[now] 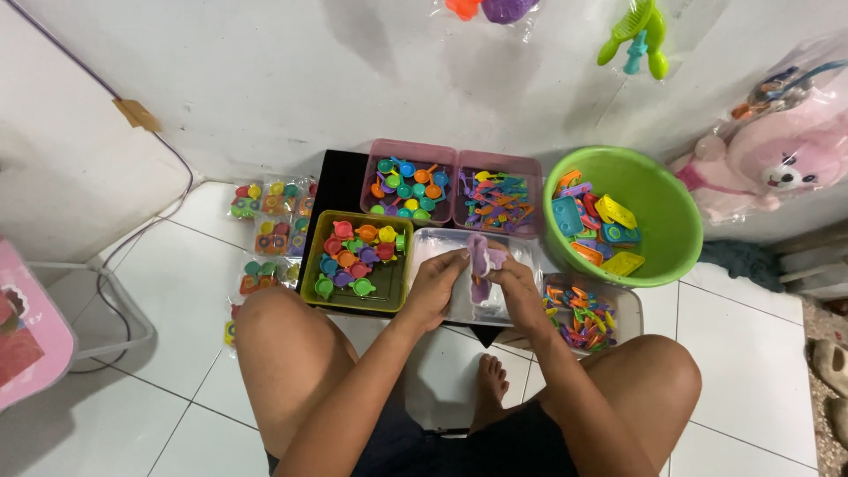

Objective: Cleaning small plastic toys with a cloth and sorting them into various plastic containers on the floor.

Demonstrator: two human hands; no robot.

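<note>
My grip is a two-handed pinch: my left hand (435, 287) and my right hand (519, 287) are both closed on a small purple plastic toy piece (481, 258), fingertips pressed to its sides, holding it just above the clear tray (433, 243) in front of me. I cannot make out exactly how each finger sits, since the piece is partly covered.

The piece looks light, stiff and smooth, so I judge it could slip or snap at a thin part if squeezed hard; the broader flat sides seem the safest places to hold, not any narrow end.

Around me, room is tight. The yellow-green tray (311, 265) of tiny coloured pots lies just left of my left hand, and a clear tray of mixed coloured pieces (579, 318) lies just right of my right wrist. Beyond are two pink bins (415, 150) of small parts, side by side, and the big green tub (671, 230) stands near on the right with larger toy pieces inside. Filled packets (269, 216) lie on the white tiled floor (177, 291) to the left. My knees flank the whole layout and my foot (488, 389) rests below my hands, so the freest space is straight up.
</note>
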